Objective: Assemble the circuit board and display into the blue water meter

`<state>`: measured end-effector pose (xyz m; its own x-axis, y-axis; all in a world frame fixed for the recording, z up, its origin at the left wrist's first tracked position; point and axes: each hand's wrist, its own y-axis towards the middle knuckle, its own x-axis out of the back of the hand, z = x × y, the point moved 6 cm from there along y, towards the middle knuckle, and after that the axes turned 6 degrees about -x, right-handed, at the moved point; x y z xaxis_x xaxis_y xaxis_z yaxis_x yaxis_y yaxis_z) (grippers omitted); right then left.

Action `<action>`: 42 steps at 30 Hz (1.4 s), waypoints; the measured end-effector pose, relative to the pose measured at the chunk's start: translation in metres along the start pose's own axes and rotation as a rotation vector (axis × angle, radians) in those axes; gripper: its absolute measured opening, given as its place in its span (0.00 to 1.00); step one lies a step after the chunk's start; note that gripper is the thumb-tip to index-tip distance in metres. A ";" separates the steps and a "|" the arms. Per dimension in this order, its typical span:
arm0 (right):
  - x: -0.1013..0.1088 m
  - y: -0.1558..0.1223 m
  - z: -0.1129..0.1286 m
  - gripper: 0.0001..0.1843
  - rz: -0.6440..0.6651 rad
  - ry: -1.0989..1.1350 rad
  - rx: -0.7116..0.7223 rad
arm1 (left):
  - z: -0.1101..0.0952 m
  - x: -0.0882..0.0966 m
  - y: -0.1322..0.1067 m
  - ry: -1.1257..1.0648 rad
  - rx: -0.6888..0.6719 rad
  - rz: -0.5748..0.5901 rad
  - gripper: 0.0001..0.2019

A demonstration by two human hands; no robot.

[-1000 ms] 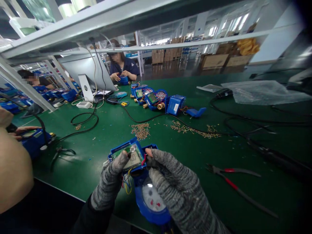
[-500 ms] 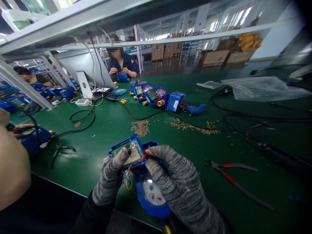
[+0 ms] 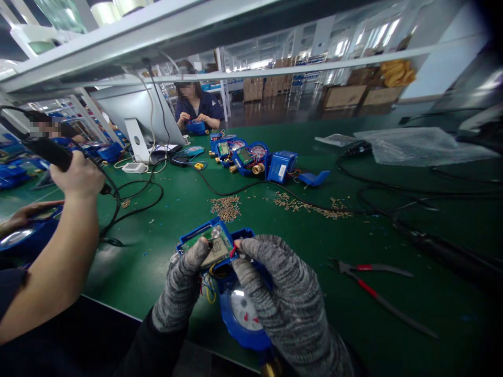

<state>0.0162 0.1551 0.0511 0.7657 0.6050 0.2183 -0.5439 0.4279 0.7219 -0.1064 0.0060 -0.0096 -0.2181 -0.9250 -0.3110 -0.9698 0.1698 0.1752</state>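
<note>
One display module — in left hand (thumb on top), beside right hand

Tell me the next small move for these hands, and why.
Perhaps tuck the red wire down beside the display module with the right hand: its fingertips are at the wire, while the left hand holds the module.

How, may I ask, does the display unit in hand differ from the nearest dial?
The display unit is rectangular; the dial is round. The display unit shows a green board and grey screen, the dial a pale face with red pointers. The left hand holds the display unit, whereas the right hand partly hides the dial. Both have blue housings.
</note>
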 end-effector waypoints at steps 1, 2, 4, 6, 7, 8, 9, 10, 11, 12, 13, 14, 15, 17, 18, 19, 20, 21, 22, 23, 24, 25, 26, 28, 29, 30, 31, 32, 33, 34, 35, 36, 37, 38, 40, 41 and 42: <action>-0.001 0.001 -0.003 0.11 0.019 0.033 -0.037 | 0.000 -0.006 0.000 -0.009 0.043 0.033 0.15; -0.002 0.002 -0.007 0.11 0.048 0.076 -0.074 | -0.001 -0.010 0.000 -0.013 0.084 0.053 0.16; -0.003 0.005 -0.013 0.10 0.110 0.156 -0.116 | -0.002 -0.012 0.001 -0.020 0.120 0.031 0.15; -0.003 0.010 -0.016 0.10 0.151 0.184 -0.111 | -0.003 -0.011 0.001 -0.048 0.123 -0.007 0.12; -0.003 0.012 -0.017 0.10 0.164 0.179 -0.093 | -0.004 -0.011 0.002 -0.074 0.123 -0.009 0.11; -0.002 0.015 -0.018 0.10 0.176 0.169 -0.075 | -0.004 -0.012 0.002 -0.103 0.128 0.005 0.11; -0.002 0.017 -0.018 0.10 0.189 0.162 -0.065 | -0.005 -0.015 0.001 -0.131 0.141 0.032 0.11; -0.003 0.019 -0.019 0.09 0.209 0.159 -0.061 | -0.006 -0.018 0.001 -0.152 0.154 0.064 0.11; -0.004 0.020 -0.021 0.09 0.235 0.162 -0.062 | -0.007 -0.022 0.000 -0.165 0.166 0.087 0.10; -0.005 0.021 -0.022 0.08 0.266 0.172 -0.069 | -0.009 -0.025 -0.001 -0.174 0.179 0.102 0.09; -0.007 0.021 -0.023 0.08 0.298 0.189 -0.081 | -0.010 -0.027 -0.002 -0.182 0.187 0.111 0.08; -0.008 0.022 -0.024 0.08 0.329 0.217 -0.098 | -0.012 -0.030 -0.003 -0.194 0.192 0.119 0.08; -0.010 0.022 -0.025 0.08 0.353 0.252 -0.119 | -0.013 -0.031 -0.003 -0.209 0.189 0.120 0.07; -0.012 0.022 -0.027 0.07 0.385 0.323 -0.166 | -0.015 -0.032 -0.004 -0.240 0.177 0.116 0.05; -0.013 0.022 -0.029 0.07 0.390 0.349 -0.186 | -0.015 -0.031 -0.005 -0.255 0.167 0.108 0.05; -0.014 0.021 -0.029 0.07 0.394 0.368 -0.203 | -0.014 -0.030 -0.005 -0.267 0.159 0.097 0.05; -0.015 0.021 -0.030 0.06 0.397 0.381 -0.215 | -0.013 -0.028 -0.005 -0.276 0.156 0.087 0.05; -0.016 0.020 -0.030 0.06 0.402 0.389 -0.225 | -0.013 -0.026 -0.005 -0.283 0.150 0.075 0.05; -0.017 0.020 -0.031 0.06 0.406 0.395 -0.235 | -0.012 -0.025 -0.005 -0.291 0.149 0.063 0.06; -0.018 0.019 -0.031 0.05 0.410 0.400 -0.247 | -0.010 -0.023 -0.004 -0.297 0.154 0.051 0.07; -0.019 0.018 -0.031 0.05 0.414 0.406 -0.259 | -0.009 -0.022 -0.004 -0.297 0.166 0.042 0.08; -0.020 0.018 -0.031 0.05 0.408 0.415 -0.277 | -0.007 -0.021 -0.004 -0.295 0.179 0.032 0.09; -0.020 0.017 -0.032 0.05 0.401 0.428 -0.302 | -0.006 -0.020 -0.003 -0.291 0.189 0.024 0.10; -0.020 0.016 -0.035 0.04 0.380 0.459 -0.367 | -0.004 -0.019 -0.002 -0.275 0.206 0.036 0.11; -0.020 0.016 -0.037 0.05 0.360 0.474 -0.403 | -0.003 -0.020 -0.001 -0.263 0.210 0.053 0.11; -0.018 0.016 -0.039 0.06 0.334 0.482 -0.435 | -0.002 -0.021 0.000 -0.251 0.212 0.071 0.11; -0.016 0.016 -0.040 0.07 0.307 0.482 -0.456 | -0.001 -0.022 0.000 -0.238 0.215 0.089 0.11; -0.014 0.016 -0.041 0.07 0.283 0.473 -0.465 | 0.000 -0.022 0.001 -0.224 0.212 0.100 0.11; -0.011 0.015 -0.041 0.08 0.256 0.456 -0.465 | 0.000 -0.023 0.001 -0.211 0.206 0.105 0.11; -0.009 0.014 -0.040 0.08 0.240 0.428 -0.454 | 0.000 -0.022 0.002 -0.200 0.197 0.105 0.11; -0.007 0.013 -0.038 0.08 0.229 0.391 -0.434 | 0.001 -0.021 0.002 -0.189 0.184 0.101 0.10; -0.005 0.012 -0.035 0.07 0.219 0.354 -0.401 | 0.002 -0.018 0.002 -0.176 0.166 0.090 0.10; -0.003 0.010 -0.031 0.07 0.210 0.320 -0.367 | 0.002 -0.013 0.002 -0.158 0.136 0.069 0.10; -0.001 0.009 -0.028 0.07 0.199 0.288 -0.328 | 0.004 -0.007 0.002 -0.130 0.104 0.044 0.10; 0.001 0.008 -0.021 0.07 0.178 0.247 -0.256 | 0.010 0.007 0.003 -0.043 0.052 0.003 0.09; 0.002 0.008 -0.019 0.06 0.169 0.237 -0.233 | 0.014 0.013 0.003 0.002 0.039 -0.003 0.09; 0.002 0.008 -0.017 0.06 0.165 0.232 -0.221 | 0.018 0.019 0.002 0.040 0.034 0.001 0.09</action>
<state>0.0076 0.1713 0.0460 0.5767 0.8036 0.1471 -0.7342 0.4309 0.5247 -0.1148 -0.0047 -0.0315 -0.2153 -0.9375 -0.2734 -0.9728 0.1814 0.1438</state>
